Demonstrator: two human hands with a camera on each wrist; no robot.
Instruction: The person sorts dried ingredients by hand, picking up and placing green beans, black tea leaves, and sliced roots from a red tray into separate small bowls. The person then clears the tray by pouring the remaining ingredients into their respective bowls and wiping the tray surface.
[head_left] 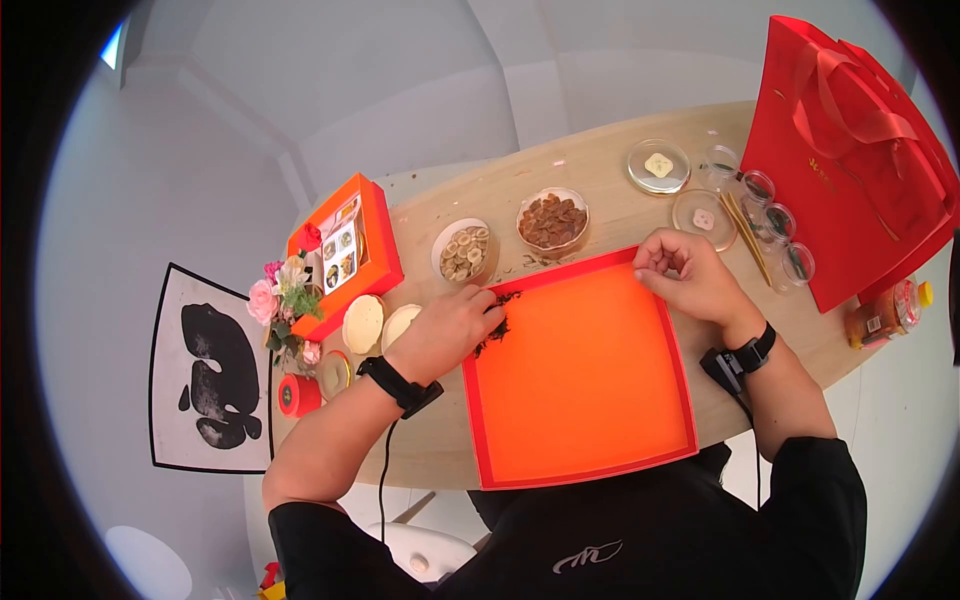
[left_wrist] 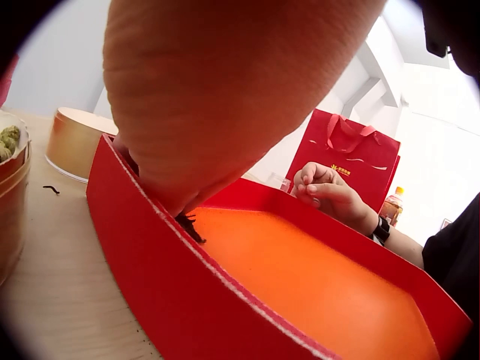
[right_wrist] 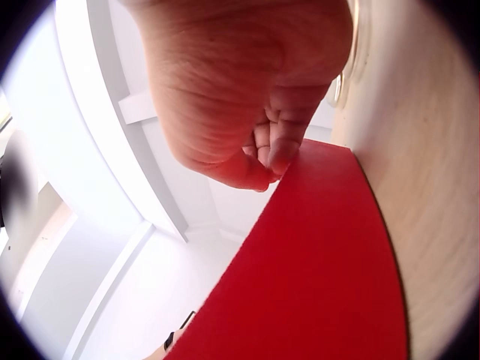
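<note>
A shallow red box tray (head_left: 478, 420) with an orange floor lies in front of the person. At its far left corner, the left hand (head_left: 450, 325) reaches over the rim with fingers pointing down. Dark, thin, dried shreds (head_left: 497, 330) lie in that corner right by the fingertips, also visible as dark strands (left_wrist: 193, 227) under the hand in the left wrist view. The fingertips are mostly hidden, so I cannot tell whether they pinch any shreds. Over the far right corner, the right hand (head_left: 690, 280) has curled fingers, thumb close to the fingertips, right at the red rim (right_wrist: 315, 225).
Beyond the tray stand a tub of pale round pieces (head_left: 464, 255) and a tub of brown pieces (head_left: 553, 222). An orange gift box (head_left: 375, 240) with flowers is at left. Clear dishes (head_left: 658, 167), small jars (head_left: 797, 262), tweezers (head_left: 750, 240) and a red bag (head_left: 850, 160) stand right.
</note>
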